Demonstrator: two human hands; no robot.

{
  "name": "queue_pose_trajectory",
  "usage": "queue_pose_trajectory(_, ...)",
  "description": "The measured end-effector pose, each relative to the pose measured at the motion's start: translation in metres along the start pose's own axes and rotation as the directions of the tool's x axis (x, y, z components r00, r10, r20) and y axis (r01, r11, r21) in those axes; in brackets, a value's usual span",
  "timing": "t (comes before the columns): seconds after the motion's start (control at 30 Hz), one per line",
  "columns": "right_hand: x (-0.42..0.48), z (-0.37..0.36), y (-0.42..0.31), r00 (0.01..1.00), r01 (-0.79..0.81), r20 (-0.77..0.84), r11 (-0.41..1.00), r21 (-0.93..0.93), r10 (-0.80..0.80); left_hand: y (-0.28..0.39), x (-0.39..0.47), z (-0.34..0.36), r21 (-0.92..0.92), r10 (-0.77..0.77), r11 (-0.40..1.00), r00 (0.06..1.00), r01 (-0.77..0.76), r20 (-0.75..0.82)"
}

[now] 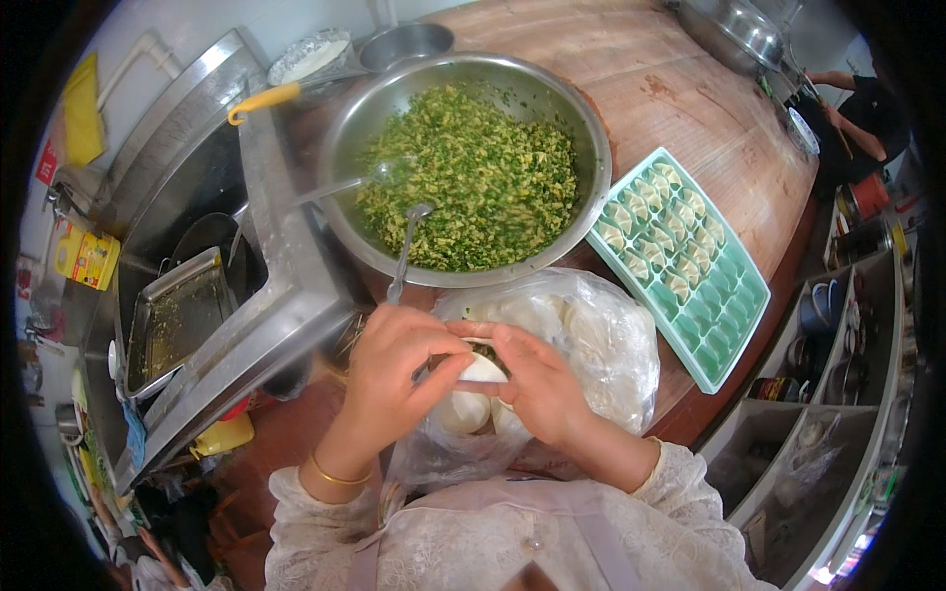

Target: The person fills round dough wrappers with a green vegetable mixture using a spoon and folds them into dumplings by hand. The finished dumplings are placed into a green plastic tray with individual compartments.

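A round white dumpling wrapper [482, 369], partly folded with green filling showing inside, is held between my two hands. My left hand [399, 369] pinches its left side with thumb and fingers, and my right hand [543, 384] grips its right edge. A metal spoon [406, 247] leans across the near rim of a large steel bowl [595, 148] of chopped green-and-yellow filling [473, 177]. Its handle runs down to my left hand; whether that hand also holds it is unclear. Below both hands lies a clear plastic bag [628, 354] with white dough wrappers [465, 410].
To the right, a mint-green compartment tray [728, 340] holds several pleated dumplings [661, 221]. At left are a steel sink [295, 273] with a dirty metal pan [181, 318] and a yellow-handled utensil [266, 100]. Shelves [783, 436] stand at right. Another person [861, 118] works at far right.
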State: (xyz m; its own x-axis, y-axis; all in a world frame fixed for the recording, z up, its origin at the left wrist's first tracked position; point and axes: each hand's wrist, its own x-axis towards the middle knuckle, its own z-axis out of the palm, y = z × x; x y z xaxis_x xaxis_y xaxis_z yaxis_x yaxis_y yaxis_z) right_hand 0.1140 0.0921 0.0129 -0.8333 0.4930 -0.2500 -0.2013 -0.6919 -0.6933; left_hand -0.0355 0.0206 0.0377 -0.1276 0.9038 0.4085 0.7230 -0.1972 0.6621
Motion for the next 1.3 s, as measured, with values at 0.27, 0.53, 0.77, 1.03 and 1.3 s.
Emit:
queue_pose_trajectory(0.27,-0.008,0.004,0.0,0.995,0.072,0.085,0.969,-0.234,-0.054,0.005,-0.005,0.003,0.009,-0.04,0.999,0.99,0.041,-0.133)
queue_pose_trajectory(0.53,-0.012,0.008,-0.004,0.978,0.184,0.159,0.925,-0.332,-0.138,0.005,-0.011,0.005,-0.215,-0.15,0.97,0.974,0.111,-0.173)
queue_pose_trajectory(0.77,-0.017,0.013,-0.001,0.939,0.33,0.219,0.878,-0.348,-0.266,0.01,-0.017,-0.002,-0.285,-0.113,0.954,0.993,0.097,-0.04)
queue_pose_trajectory(1.03,-0.025,0.015,-0.005,0.947,0.298,0.219,0.894,-0.334,-0.233,0.017,-0.02,-0.002,-0.123,0.028,0.991,0.979,-0.054,-0.202)
queue_pose_trajectory(1.3,-0.031,0.01,-0.009,0.929,0.361,0.126,0.778,-0.514,-0.347,0.024,-0.019,0.002,-0.197,-0.026,0.979,0.928,-0.052,-0.372)
